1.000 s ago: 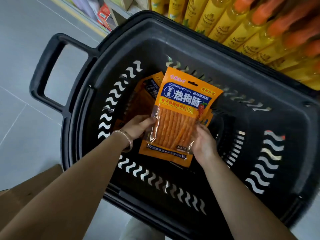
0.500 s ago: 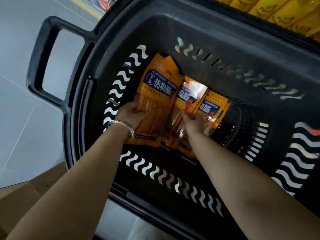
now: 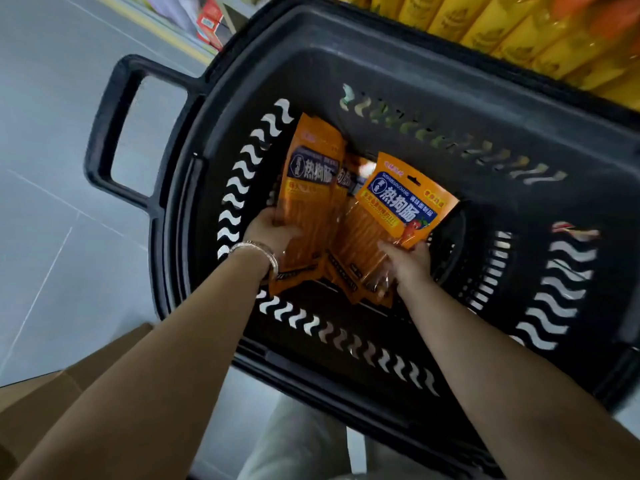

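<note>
Orange packet (image 3: 401, 209) in right hand (image 3: 410, 263): header points away, tilted right.

I am holding both arms stretched forward and down. My left arm is lying from 7 o'clock toward 1 o'clock with the wrist straight. My left hand (image 3: 273, 233) is gripping the left packet (image 3: 313, 188) by its side edge, with the back of the hand facing me. My right arm is lying from 5 o'clock toward 11 o'clock. My right hand (image 3: 410, 263) is pinching the right packet (image 3: 403, 206) at its 5 o'clock corner, thumb on the front. The hands are sitting near each other without touching, the left at 9 o'clock of the right.
</note>
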{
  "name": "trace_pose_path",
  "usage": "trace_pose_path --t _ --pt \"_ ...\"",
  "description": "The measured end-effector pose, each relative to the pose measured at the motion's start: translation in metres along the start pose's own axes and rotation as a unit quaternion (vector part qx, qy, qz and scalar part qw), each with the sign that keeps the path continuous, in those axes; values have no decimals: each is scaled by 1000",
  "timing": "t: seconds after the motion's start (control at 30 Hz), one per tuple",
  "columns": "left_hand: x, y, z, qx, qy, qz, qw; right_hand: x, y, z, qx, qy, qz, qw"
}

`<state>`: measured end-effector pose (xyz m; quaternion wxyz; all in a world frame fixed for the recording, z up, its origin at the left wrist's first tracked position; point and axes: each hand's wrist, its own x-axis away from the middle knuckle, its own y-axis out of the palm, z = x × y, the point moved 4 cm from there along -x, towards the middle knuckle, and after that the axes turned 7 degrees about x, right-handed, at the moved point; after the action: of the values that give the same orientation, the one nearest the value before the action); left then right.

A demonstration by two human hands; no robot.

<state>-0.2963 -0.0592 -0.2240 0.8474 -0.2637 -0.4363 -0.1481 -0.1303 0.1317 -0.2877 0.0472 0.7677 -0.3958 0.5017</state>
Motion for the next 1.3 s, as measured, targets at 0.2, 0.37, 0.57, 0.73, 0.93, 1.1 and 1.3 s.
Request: trace_pose_path --t 0.2,0.37,0.57,0.73,0.93,1.1,1.3 --pt "75 11 40 69 50 -69 994 65 -62 -33 -24 -68 -6 997" --pt "147 4 66 72 122 -130 981 133 -124 -59 -20 -176 31 984" --pt "253 18 98 64 224 -160 959 221 -220 -74 -96 -300 60 947" --pt "366 73 113 91 357 -214 905 299 -335 -61 -146 -396 99 901" --pt "502 152 142 90 473 -271 833 395 -479 -44 -181 -466 169 849" --pt "600 195 181 70 567 -263 777 447 -576 -49 -273 -487 239 795" --pt "662 226 230 85 608 -217 759 470 -654 -80 -310 -502 314 744"
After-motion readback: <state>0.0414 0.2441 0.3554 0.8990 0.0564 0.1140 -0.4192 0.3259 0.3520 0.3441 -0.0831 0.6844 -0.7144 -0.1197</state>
